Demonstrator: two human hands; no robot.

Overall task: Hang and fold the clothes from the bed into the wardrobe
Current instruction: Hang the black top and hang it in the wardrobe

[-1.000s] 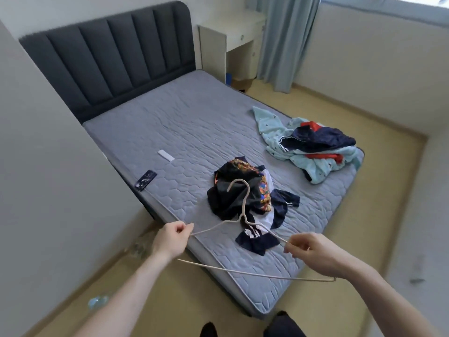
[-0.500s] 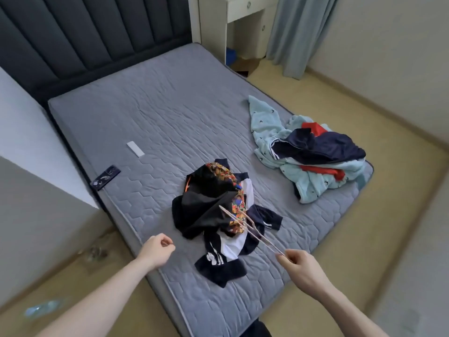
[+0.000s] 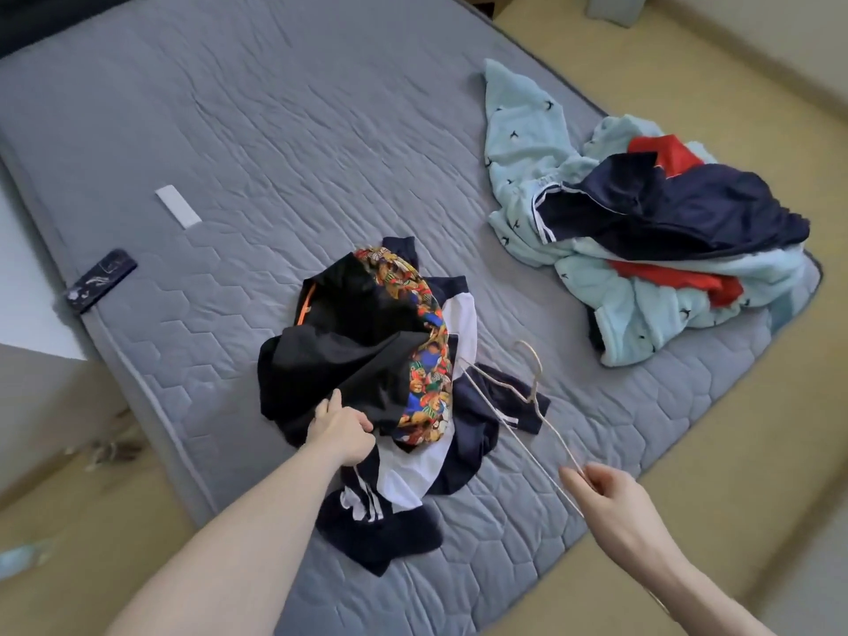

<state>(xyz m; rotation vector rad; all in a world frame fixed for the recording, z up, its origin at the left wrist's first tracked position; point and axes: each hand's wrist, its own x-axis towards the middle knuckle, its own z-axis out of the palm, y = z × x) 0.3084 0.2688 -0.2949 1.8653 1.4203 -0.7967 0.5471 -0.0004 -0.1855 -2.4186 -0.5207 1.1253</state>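
**One hand in the dark clothes, the other on the hanger**

My left hand (image 3: 340, 428) is down on the near heap of clothes on the grey quilted mattress (image 3: 257, 130), its fingers curled into the black fabric garment (image 3: 348, 355) on top. That heap also holds a bright multicoloured patterned piece (image 3: 424, 342), a white piece (image 3: 459, 319) and navy cloth with white stripes (image 3: 367, 507).

My right hand (image 3: 610, 495) pinches one end of a thin beige wire hanger (image 3: 532, 397), fingers closed on the wire; the hanger stretches over the right edge of the heap, its hook pointing away from me.

Well apart, near the far right corner of the bed, lies a second heap: a pale blue fleecy garment (image 3: 523, 144) with a navy jacket (image 3: 679, 208) and red cloth (image 3: 665, 151) on it.

At the left edge of the mattress lie a dark phone (image 3: 102, 280) and a small white rectangular strip (image 3: 177, 207).
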